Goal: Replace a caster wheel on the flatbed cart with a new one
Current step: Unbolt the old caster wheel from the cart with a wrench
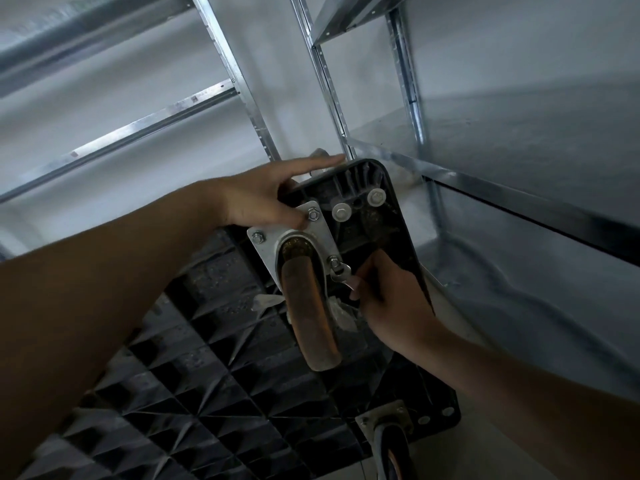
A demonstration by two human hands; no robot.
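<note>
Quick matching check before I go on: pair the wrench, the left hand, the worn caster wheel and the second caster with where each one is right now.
Things:
1. wrench
2. left hand
3. worn caster wheel
4. second caster

Places:
A. at the cart's lower right corner, partly cut off by the frame edge
B. on the nut at the mounting plate's right side, held by the right hand
C. gripping the cart's edge beside the plate
D. standing up from the mounting plate, centre of view

Pairs: 1-B, 2-C, 3-D, 4-A
</note>
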